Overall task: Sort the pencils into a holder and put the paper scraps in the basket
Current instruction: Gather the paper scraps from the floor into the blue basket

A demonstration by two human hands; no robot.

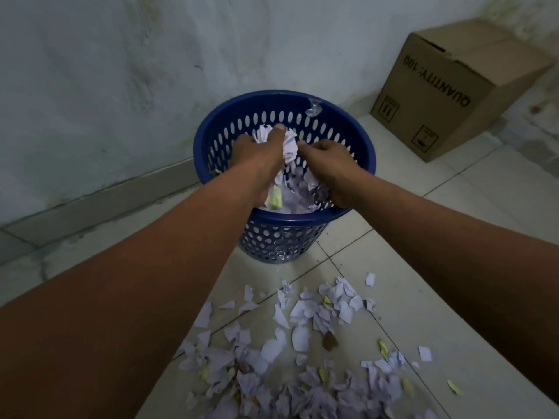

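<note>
Head: scraps (289, 145) seemingly within curled fingers (279, 128).

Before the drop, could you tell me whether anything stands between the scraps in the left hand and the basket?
Nothing visible does: the left hand holds the scraps right over the open mouth of the basket.

Basket (281, 240) near the wall (121, 71), box (453, 95) to its right, scraps (301, 338) on the floor (423, 237) before it (more inside).

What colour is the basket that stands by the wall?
The basket is dark blue with oval holes; the head view shows it.
</note>
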